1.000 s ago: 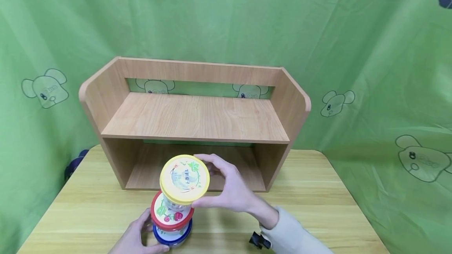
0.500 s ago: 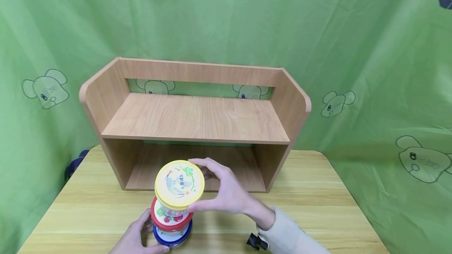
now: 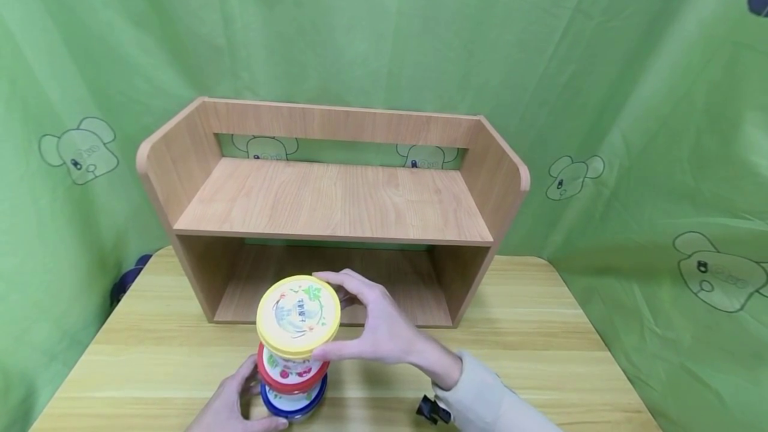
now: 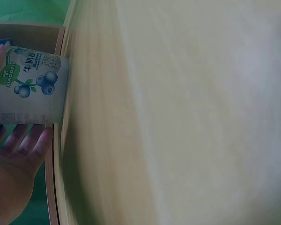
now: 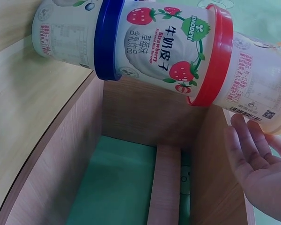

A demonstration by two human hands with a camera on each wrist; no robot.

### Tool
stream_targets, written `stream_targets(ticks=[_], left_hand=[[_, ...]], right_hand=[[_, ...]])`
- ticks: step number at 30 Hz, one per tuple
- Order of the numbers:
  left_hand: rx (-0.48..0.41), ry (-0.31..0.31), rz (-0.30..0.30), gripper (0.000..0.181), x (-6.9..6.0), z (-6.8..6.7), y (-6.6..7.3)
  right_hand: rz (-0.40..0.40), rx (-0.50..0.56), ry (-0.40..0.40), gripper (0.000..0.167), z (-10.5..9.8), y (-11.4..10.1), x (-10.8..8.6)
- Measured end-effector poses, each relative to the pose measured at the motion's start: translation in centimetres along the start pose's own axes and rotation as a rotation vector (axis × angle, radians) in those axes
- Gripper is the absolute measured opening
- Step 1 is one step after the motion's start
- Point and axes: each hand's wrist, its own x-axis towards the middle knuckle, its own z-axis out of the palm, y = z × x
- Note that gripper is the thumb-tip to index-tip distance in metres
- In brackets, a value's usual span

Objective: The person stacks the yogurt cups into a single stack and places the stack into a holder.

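Three printed milk-drink cups stand one on another in the head view. At the bottom is the blue-lidded cup (image 4: pixel 33 89), with blueberries on its side in the left wrist view. My left hand (image 3: pixel 228 402) holds it, thumb and fingers on opposite sides. On its lid sits the red-lidded strawberry cup (image 5: pixel 168 51), mostly covered from above. My right hand (image 3: pixel 384 325) grips the yellow-lidded cup (image 3: pixel 298 315) at its lid from the right. In the right wrist view, that cup's base meets the red lid, and the stack looks slightly offset.
Behind the hands stands a two-level wooden shelf (image 3: pixel 336 199) on the wooden table (image 3: pixel 528 352). A green curtain (image 3: pixel 360 32) with mouse drawings hangs around the back and sides. A small black object (image 3: pixel 433 411) is by the right sleeve.
My right hand has moved the yellow-lidded cup left and slightly down in the head view, over the red-lidded cup. The left hand and the two lower cups have stayed put.
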Motion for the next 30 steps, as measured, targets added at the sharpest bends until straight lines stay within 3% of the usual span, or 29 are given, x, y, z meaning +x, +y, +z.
stream_targets(ticks=[9, 24, 30], left_hand=[[0.015, 0.017, 0.078, 0.097, 0.0, 0.3, -0.1], [-0.036, 0.014, 0.099, 0.099, 0.0, 0.2, -0.3], [-0.043, 0.018, 0.142, 0.098, 0.0, 0.2, -0.5]], right_hand=[[-0.025, -0.012, -0.013, 0.09, 0.4, 0.3, 0.1], [0.0, -0.014, -0.015, 0.097, 0.3, 0.1, 0.1], [-0.061, -0.003, 0.027, 0.094, -0.6, 0.5, -0.5]])
